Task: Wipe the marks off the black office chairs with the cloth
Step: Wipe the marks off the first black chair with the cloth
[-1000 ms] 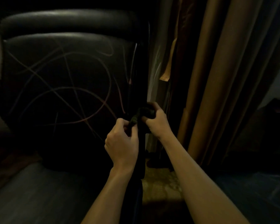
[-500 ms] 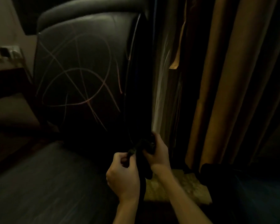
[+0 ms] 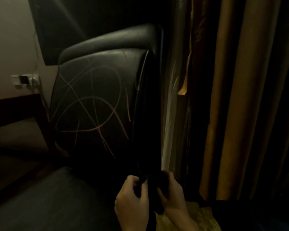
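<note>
Both sets of fingers were curled around a dark cloth, held low in the frame between the two hands. The left hand pinched one end with its fingers bent inward, knuckles up; the right hand gripped the other side, thumb on top. The rest of the cloth hung down between the wrists, though in this dim light its edges were hard to separate from the shadow (it seemed bunched rather than spread). Both forearms rose from the bottom edge, close together, the hands nearly touching.

Just above the hands stood the black chair, its back facing the camera and tilted a little to the right. Pale, looping marks crossed the back panel, running from below the padded headrest down toward the lower edge. The cloth was not touching the chair; it sat near the lower right corner of the back.

To the right hung tan curtains in long folds. On the left wall a socket sat above a dark table. A grey seat filled the lower left.
</note>
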The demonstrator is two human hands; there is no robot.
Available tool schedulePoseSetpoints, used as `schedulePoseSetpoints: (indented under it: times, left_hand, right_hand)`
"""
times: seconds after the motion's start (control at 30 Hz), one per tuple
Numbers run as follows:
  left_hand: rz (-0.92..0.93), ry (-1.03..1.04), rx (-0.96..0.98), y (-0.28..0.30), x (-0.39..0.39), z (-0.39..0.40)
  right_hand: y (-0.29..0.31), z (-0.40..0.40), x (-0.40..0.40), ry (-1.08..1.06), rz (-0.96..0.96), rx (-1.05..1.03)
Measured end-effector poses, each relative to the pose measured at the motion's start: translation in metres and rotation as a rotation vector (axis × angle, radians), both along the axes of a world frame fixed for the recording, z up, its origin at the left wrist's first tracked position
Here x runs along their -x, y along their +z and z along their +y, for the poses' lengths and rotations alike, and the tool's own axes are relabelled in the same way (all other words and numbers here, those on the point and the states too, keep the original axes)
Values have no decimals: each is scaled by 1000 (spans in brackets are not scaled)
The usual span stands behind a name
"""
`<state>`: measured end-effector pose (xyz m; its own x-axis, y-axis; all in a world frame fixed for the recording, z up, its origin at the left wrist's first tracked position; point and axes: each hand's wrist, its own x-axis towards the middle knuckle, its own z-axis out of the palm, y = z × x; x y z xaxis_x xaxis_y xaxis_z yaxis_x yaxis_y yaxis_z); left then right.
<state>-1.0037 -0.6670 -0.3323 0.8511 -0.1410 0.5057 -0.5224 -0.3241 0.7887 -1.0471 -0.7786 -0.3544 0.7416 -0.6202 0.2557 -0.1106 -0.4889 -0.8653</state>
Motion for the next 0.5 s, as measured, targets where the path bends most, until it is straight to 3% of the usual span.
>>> schedulePoseSetpoints:
  times: [0.13,0.27,0.4,0.5]
  left_hand:
    - [-231,10,122,23,1,8]
    - [-456,44,221,91,-7,9]
    - [-539,62,238,177,-25,-6]
    - [-518,108,242,233,-41,-18]
  right_hand:
    - [34,1,16,-35,-312,11]
    - [119,-8,5,70,-587,135]
    - [210,-36,-25,206,-778,240]
    - [256,-51,-54,242,-801,260]
